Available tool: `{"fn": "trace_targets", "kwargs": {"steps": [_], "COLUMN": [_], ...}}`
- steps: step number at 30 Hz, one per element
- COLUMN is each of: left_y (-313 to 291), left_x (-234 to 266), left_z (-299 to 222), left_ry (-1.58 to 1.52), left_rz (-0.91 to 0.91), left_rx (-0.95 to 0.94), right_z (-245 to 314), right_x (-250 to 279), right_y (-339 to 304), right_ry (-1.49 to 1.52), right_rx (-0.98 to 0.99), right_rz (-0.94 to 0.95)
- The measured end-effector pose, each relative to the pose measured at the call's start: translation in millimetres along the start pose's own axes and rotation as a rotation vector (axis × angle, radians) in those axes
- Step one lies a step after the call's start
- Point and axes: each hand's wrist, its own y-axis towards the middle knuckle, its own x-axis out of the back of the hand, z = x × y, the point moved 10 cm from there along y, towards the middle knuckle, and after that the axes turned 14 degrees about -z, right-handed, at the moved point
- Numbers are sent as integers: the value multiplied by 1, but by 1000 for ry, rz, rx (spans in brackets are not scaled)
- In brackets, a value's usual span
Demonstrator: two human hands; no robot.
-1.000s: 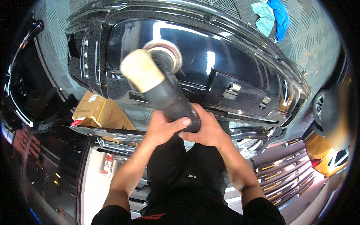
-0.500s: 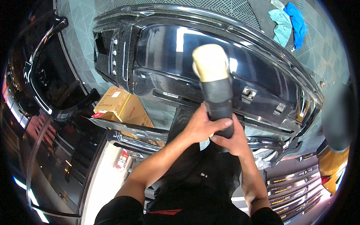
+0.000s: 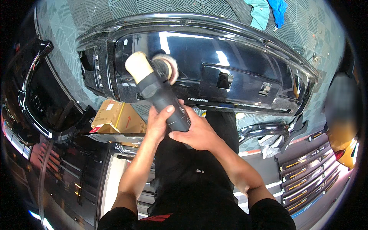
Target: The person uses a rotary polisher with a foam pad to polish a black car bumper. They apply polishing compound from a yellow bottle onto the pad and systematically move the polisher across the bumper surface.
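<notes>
I hold a black polisher [image 3: 168,101] with a cream-coloured head cover in both hands. My left hand [image 3: 156,122] wraps round the left side of its barrel, with the thumb across the top. Round the rear end closes my right hand [image 3: 196,132]. The woolly round pad [image 3: 171,66] shows at the right of the tool's head, tilted on edge. Beneath it lies a large glossy black car body panel [image 3: 184,50], with several cut-outs and bright reflections. Whether the pad touches the panel I cannot tell.
A cardboard box [image 3: 122,117] stands at the left, by a curved black car part [image 3: 27,80]. Teal [image 3: 258,13] and blue cloths [image 3: 279,11] lie at the far right on the grey tile floor [image 3: 299,30]. Long flat boxes [image 3: 306,176] are stacked at the near right.
The polisher has swung to the left, its head now leaning far-left and its pad coming into sight. Both hands moved with it, keeping their hold. The whole view has shifted slightly.
</notes>
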Motion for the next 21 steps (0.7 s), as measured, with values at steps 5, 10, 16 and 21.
{"fn": "trace_targets", "kwargs": {"steps": [5,10,16,21], "left_y": [-19,-42,-117,-154], "left_x": [-34,-79,-148,-213], "left_z": [37,90,123,122], "left_ry": [69,-358,-549,-539], "left_rz": [102,146,304,549], "left_rx": [-44,167,254,160], "right_z": [-16,-34,-51,-51], "right_x": [40,77,116,176], "right_y": [-27,-45,-110,-180], "right_ry": [31,120,327,400], "right_rx": [81,189,-23,-60], "right_rz": [-21,-6,146,125]}}
